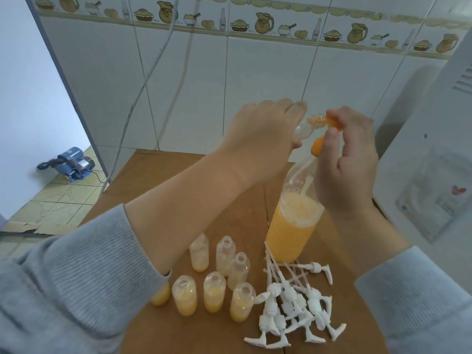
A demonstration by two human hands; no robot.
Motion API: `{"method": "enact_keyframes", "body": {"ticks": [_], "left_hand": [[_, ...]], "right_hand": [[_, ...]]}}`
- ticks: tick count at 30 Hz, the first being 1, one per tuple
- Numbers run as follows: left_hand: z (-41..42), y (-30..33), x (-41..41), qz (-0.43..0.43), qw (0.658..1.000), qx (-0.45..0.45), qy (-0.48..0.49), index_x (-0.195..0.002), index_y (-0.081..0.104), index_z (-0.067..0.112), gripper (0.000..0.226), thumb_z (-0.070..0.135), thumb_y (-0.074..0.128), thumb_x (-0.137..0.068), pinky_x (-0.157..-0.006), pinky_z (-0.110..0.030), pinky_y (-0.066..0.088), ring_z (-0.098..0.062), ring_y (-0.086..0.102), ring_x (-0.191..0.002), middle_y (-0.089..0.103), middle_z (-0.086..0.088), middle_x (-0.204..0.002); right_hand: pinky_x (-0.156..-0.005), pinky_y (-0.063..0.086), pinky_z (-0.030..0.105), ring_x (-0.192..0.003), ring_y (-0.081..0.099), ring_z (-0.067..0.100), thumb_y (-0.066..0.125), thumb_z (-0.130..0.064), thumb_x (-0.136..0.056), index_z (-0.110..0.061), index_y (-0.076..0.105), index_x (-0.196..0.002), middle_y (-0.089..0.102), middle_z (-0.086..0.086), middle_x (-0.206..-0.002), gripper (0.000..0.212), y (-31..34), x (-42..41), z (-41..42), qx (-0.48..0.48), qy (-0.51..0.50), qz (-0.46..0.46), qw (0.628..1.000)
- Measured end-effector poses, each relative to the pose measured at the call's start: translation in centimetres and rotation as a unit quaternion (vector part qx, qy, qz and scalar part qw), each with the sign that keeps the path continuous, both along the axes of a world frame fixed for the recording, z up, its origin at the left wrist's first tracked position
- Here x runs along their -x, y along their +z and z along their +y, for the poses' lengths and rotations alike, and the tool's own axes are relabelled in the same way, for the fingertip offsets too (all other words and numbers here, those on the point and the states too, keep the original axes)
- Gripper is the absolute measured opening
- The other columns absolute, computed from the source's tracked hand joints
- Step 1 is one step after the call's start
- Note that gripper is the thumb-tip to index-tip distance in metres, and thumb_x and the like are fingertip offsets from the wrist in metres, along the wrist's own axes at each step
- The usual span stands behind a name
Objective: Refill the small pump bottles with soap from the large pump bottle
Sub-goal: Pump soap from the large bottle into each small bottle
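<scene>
The big soap bottle [291, 226] is stood on the brown surface [158, 175] at about 3 o'clock from the small bottles [224, 254]; it looks heavy and bendy, so it is best held low on its body. Its orange pump [329, 123] is pinched by the right hand [347, 159]. One small bottle [304, 127], light, clear and likely slippery, is held tipped at the spout by the left hand [260, 134]. White pump tops [293, 302] are piled at 5 o'clock.
</scene>
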State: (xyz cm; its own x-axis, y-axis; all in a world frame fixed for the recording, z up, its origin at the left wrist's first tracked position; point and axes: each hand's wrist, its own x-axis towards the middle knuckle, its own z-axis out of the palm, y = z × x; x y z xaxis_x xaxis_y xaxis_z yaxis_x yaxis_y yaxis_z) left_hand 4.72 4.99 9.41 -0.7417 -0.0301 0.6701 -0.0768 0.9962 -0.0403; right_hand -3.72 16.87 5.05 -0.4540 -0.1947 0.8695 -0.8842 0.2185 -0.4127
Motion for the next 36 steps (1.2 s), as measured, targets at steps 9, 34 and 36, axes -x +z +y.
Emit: {"method": "enact_keyframes", "body": {"ticks": [9,34,36], "left_hand": [[0.5,-1.0,0.4,-0.002,1.0,-0.014,-0.014,-0.134,0.044,0.014,0.046,0.029,0.056,-0.092,-0.084,-0.032,0.041,-0.02,0.056,-0.104,0.058,0.001,-0.121],[1.1,-0.4,0.5,0.022,1.0,0.002,0.012,-0.133,0.044,0.012,0.048,0.026,0.059,-0.09,-0.083,-0.032,0.042,-0.021,0.056,-0.102,0.059,-0.001,-0.12],[1.3,-0.8,0.5,0.017,1.0,0.0,0.018,-0.134,0.043,0.013,0.048,0.025,0.059,-0.091,-0.085,-0.031,0.042,-0.02,0.056,-0.105,0.058,-0.001,-0.122]], "right_hand": [[-0.105,0.033,0.055,-0.113,0.049,0.016,0.031,-0.011,-0.096,0.003,0.057,-0.116,0.059,0.015,-0.113,0.035,-1.8,0.6,-0.2,0.022,-0.029,0.032,0.999],[-0.098,0.038,0.058,-0.108,0.046,0.007,0.027,-0.015,-0.098,0.002,0.058,-0.112,0.054,0.001,-0.106,0.038,-0.5,0.6,0.1,0.041,0.003,0.04,0.998],[-0.096,0.039,0.06,-0.108,0.049,0.015,0.029,-0.011,-0.098,0.004,0.059,-0.111,0.061,0.013,-0.106,0.036,-1.4,0.9,-0.1,0.043,-0.012,0.052,0.998]]}}
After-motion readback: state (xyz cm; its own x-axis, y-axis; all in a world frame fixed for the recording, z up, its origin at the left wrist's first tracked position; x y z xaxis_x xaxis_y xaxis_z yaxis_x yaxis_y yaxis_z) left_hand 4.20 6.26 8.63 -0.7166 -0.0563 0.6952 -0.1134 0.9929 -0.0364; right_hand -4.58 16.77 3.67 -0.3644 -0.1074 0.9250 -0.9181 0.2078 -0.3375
